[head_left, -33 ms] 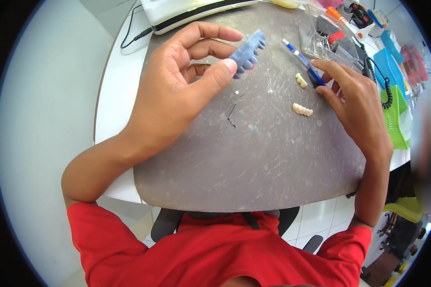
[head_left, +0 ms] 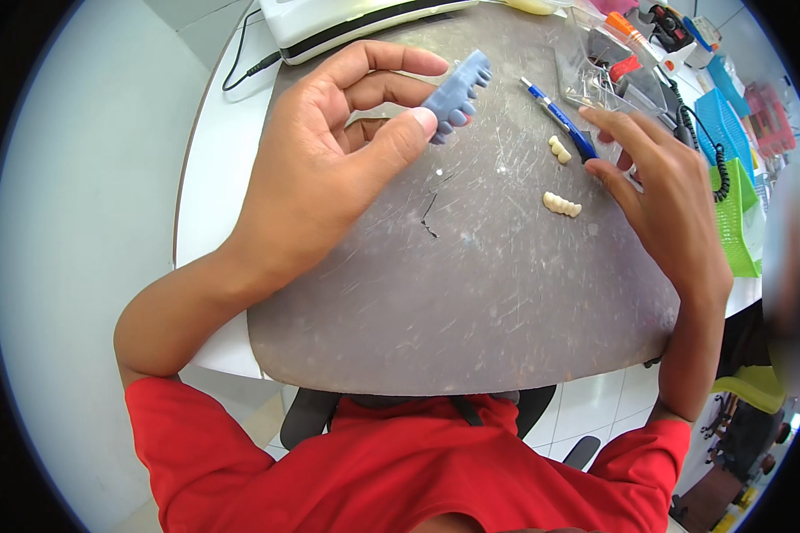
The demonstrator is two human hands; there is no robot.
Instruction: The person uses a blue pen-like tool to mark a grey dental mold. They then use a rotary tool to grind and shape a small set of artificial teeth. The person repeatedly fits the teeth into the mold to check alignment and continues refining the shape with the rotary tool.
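Observation:
Pinched between the thumb and fingers of my left hand (head_left: 364,133) is a blue-grey dental model (head_left: 458,91), raised above the grey work board. A row of tooth shapes runs along its right side. My right hand (head_left: 653,169) is over the board's right side, thumb and index finger apart. A blue and white pen (head_left: 557,117) lies slanted on the board, its near end close to the right thumb. Two cream-coloured tooth pieces lie near it: a short one (head_left: 559,149) beside the pen and a longer row of teeth (head_left: 562,204) nearer me.
The scratched grey board (head_left: 471,302) covers most of the white table. A white device (head_left: 356,22) stands at the far left, with a black cable. At the far right are a clear plastic box (head_left: 587,58) of small items, a coiled black cord, and blue and green baskets (head_left: 733,213).
My right hand has shifted slightly right and its fingers have come off the pen, which now rests on the board. The dental model in my left hand has tilted a little.

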